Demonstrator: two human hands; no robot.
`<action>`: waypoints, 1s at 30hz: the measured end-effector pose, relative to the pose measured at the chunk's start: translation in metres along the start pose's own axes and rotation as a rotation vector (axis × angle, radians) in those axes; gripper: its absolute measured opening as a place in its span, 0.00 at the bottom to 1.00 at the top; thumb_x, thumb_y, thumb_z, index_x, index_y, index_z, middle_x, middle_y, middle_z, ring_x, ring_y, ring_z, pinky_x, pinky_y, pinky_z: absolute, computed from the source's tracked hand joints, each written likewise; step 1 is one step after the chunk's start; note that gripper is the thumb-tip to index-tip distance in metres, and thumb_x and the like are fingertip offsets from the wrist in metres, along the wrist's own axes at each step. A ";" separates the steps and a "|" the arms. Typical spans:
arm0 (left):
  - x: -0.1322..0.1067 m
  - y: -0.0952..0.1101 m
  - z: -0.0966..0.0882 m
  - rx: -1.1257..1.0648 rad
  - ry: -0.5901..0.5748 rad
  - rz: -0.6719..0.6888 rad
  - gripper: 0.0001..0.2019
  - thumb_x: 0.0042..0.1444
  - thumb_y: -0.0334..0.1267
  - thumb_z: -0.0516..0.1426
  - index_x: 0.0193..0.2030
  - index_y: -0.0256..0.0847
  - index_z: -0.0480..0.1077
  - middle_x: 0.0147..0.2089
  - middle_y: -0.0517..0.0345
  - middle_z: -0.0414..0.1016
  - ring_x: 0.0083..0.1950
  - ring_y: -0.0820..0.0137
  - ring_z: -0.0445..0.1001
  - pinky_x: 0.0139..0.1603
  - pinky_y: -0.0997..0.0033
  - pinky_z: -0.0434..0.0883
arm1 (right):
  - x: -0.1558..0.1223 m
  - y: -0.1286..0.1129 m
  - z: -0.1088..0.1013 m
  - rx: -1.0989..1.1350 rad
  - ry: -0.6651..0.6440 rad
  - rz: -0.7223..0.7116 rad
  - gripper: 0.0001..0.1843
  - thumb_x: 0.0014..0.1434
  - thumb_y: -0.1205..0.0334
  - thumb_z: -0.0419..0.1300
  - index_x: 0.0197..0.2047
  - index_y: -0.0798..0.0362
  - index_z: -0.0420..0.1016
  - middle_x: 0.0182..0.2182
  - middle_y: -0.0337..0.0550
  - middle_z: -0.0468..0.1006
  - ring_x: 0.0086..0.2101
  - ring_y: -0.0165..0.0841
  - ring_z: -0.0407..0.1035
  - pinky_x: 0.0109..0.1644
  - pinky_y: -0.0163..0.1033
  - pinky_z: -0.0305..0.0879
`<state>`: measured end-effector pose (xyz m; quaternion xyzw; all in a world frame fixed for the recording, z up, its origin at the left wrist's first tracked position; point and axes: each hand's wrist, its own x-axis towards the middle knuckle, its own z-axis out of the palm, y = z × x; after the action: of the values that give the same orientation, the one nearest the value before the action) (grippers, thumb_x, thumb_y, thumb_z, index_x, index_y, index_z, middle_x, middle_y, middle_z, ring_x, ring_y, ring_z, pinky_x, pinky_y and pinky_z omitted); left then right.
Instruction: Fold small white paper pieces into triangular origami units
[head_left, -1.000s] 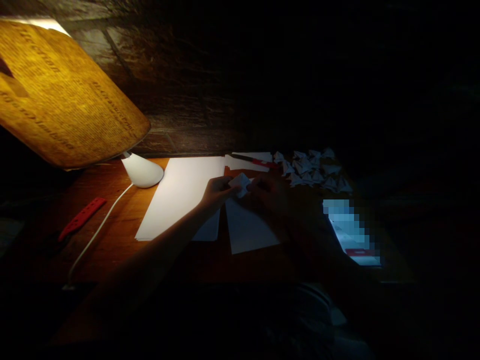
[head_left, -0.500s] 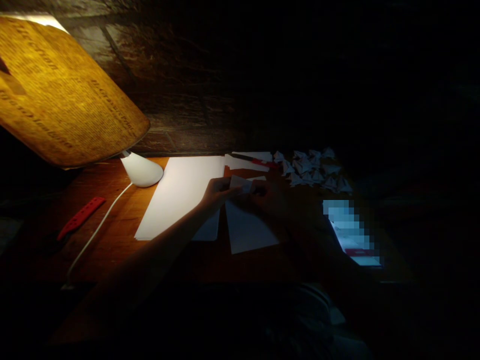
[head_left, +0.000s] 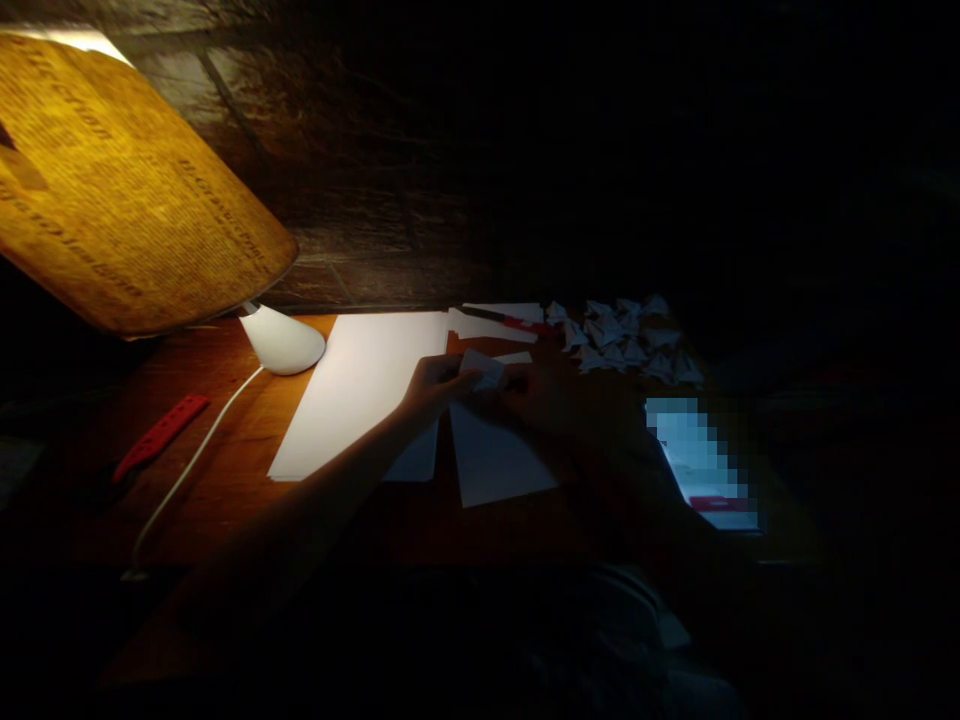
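A small folded piece of white paper point(head_left: 482, 366) is held between both hands above the wooden table. My left hand point(head_left: 436, 384) pinches its left side, thumb pointing right. My right hand point(head_left: 525, 390), deep in shadow, has its fingers closed at the paper's right side. Beneath the hands lies a loose white sheet point(head_left: 495, 465). To the left, a stack of white paper point(head_left: 367, 390) lies partly under my left forearm. Several folded paper pieces point(head_left: 619, 335) sit in a cluster beyond my right hand.
A lamp with a printed shade point(head_left: 150, 200) and white base point(head_left: 283, 342) stands at left, its white cord point(head_left: 195, 470) running forward. A red-handled tool point(head_left: 161, 435) lies beside it. A red-and-black cutter-like tool point(head_left: 510, 320) rests on paper at the back. A lit screen point(head_left: 701, 470) lies at right.
The small paper has tilted slightly between my fingers, and its fold shows more clearly. My right hand has shifted a little. Everything else on the table stays in place.
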<state>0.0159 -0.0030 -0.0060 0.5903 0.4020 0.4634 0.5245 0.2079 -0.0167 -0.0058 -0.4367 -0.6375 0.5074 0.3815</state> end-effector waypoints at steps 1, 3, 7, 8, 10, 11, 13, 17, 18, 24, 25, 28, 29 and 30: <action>-0.001 0.001 0.000 0.010 -0.008 0.003 0.21 0.47 0.52 0.72 0.32 0.33 0.79 0.29 0.54 0.80 0.29 0.71 0.75 0.29 0.75 0.70 | -0.001 -0.001 0.000 -0.011 -0.007 0.022 0.12 0.50 0.56 0.69 0.25 0.53 0.74 0.24 0.38 0.75 0.27 0.30 0.66 0.32 0.36 0.63; -0.001 0.003 0.000 0.019 -0.018 0.003 0.18 0.48 0.49 0.72 0.31 0.33 0.79 0.27 0.56 0.78 0.28 0.72 0.74 0.28 0.76 0.69 | -0.003 -0.002 0.001 -0.026 -0.014 0.052 0.13 0.48 0.54 0.71 0.27 0.54 0.76 0.25 0.39 0.76 0.27 0.30 0.66 0.30 0.36 0.61; -0.001 0.003 -0.001 0.025 -0.027 0.010 0.16 0.48 0.46 0.70 0.29 0.34 0.77 0.25 0.58 0.75 0.25 0.74 0.72 0.25 0.77 0.67 | -0.004 -0.003 0.003 0.014 -0.062 0.049 0.19 0.47 0.48 0.72 0.28 0.54 0.75 0.26 0.40 0.77 0.27 0.30 0.67 0.30 0.35 0.60; -0.001 0.003 -0.002 0.037 -0.028 0.013 0.16 0.48 0.46 0.70 0.29 0.34 0.76 0.25 0.58 0.75 0.25 0.74 0.71 0.25 0.77 0.67 | -0.005 -0.003 0.003 0.024 -0.075 0.042 0.19 0.47 0.47 0.72 0.28 0.54 0.75 0.26 0.40 0.77 0.27 0.30 0.66 0.30 0.35 0.59; 0.000 0.001 -0.002 0.054 -0.028 0.012 0.16 0.47 0.46 0.70 0.29 0.33 0.76 0.25 0.58 0.75 0.25 0.74 0.71 0.25 0.77 0.66 | -0.005 -0.003 0.003 0.031 -0.078 0.026 0.19 0.48 0.47 0.70 0.29 0.54 0.75 0.26 0.40 0.76 0.27 0.29 0.66 0.29 0.35 0.59; 0.001 0.000 -0.003 0.059 -0.028 0.008 0.17 0.47 0.47 0.70 0.30 0.33 0.76 0.25 0.58 0.75 0.26 0.74 0.71 0.25 0.77 0.66 | -0.004 -0.003 0.003 0.029 -0.070 0.020 0.18 0.48 0.47 0.70 0.29 0.54 0.75 0.26 0.40 0.76 0.27 0.30 0.66 0.29 0.35 0.58; 0.001 -0.002 -0.003 0.062 -0.025 0.004 0.18 0.48 0.49 0.70 0.32 0.33 0.77 0.26 0.57 0.76 0.27 0.73 0.72 0.25 0.77 0.67 | -0.004 -0.004 0.003 0.022 -0.050 0.008 0.17 0.48 0.48 0.69 0.29 0.54 0.75 0.26 0.40 0.76 0.27 0.30 0.65 0.30 0.35 0.59; 0.000 -0.004 -0.002 0.135 -0.027 0.037 0.21 0.50 0.53 0.70 0.33 0.33 0.77 0.27 0.56 0.76 0.27 0.73 0.71 0.26 0.77 0.66 | -0.005 -0.005 0.002 -0.003 -0.072 0.012 0.17 0.50 0.48 0.68 0.30 0.54 0.76 0.27 0.41 0.77 0.27 0.30 0.65 0.30 0.36 0.58; 0.000 -0.005 -0.002 0.157 -0.034 0.045 0.21 0.51 0.53 0.69 0.32 0.33 0.77 0.26 0.57 0.75 0.26 0.74 0.70 0.25 0.77 0.65 | -0.005 -0.005 0.002 -0.010 -0.078 0.018 0.17 0.51 0.48 0.68 0.31 0.54 0.76 0.27 0.42 0.77 0.27 0.30 0.65 0.30 0.36 0.59; 0.001 -0.003 0.000 0.191 -0.064 0.072 0.20 0.53 0.53 0.67 0.33 0.34 0.76 0.26 0.59 0.73 0.26 0.75 0.68 0.25 0.77 0.63 | -0.006 -0.005 0.002 -0.018 -0.079 0.023 0.18 0.51 0.47 0.68 0.30 0.55 0.77 0.26 0.41 0.76 0.27 0.30 0.65 0.29 0.35 0.60; 0.001 -0.003 0.000 0.196 -0.055 0.079 0.20 0.53 0.53 0.67 0.32 0.34 0.76 0.26 0.60 0.73 0.26 0.75 0.67 0.25 0.78 0.62 | -0.007 -0.006 0.002 -0.013 -0.081 0.023 0.18 0.51 0.46 0.68 0.30 0.55 0.76 0.26 0.41 0.76 0.27 0.30 0.65 0.29 0.35 0.59; 0.001 -0.001 0.000 0.200 -0.051 0.084 0.21 0.51 0.53 0.68 0.32 0.34 0.74 0.25 0.61 0.71 0.26 0.75 0.66 0.25 0.78 0.60 | -0.008 -0.010 0.001 -0.014 -0.068 0.025 0.18 0.50 0.47 0.69 0.29 0.54 0.76 0.27 0.41 0.77 0.27 0.30 0.66 0.28 0.35 0.59; 0.001 -0.001 -0.001 0.190 -0.058 0.074 0.21 0.50 0.54 0.68 0.32 0.35 0.74 0.26 0.60 0.72 0.26 0.75 0.67 0.25 0.78 0.61 | -0.008 -0.011 0.001 -0.019 -0.060 0.032 0.17 0.51 0.48 0.69 0.29 0.54 0.75 0.27 0.42 0.77 0.28 0.30 0.66 0.28 0.35 0.60; 0.001 0.000 0.000 0.176 -0.066 0.058 0.21 0.50 0.54 0.69 0.33 0.34 0.75 0.26 0.59 0.73 0.27 0.74 0.68 0.26 0.77 0.62 | -0.008 -0.012 0.001 -0.025 -0.055 0.044 0.16 0.51 0.49 0.69 0.28 0.54 0.75 0.27 0.42 0.77 0.28 0.31 0.66 0.29 0.35 0.60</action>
<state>0.0157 -0.0018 -0.0054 0.6604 0.4064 0.4218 0.4699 0.2075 -0.0264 0.0054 -0.4412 -0.6442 0.5194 0.3472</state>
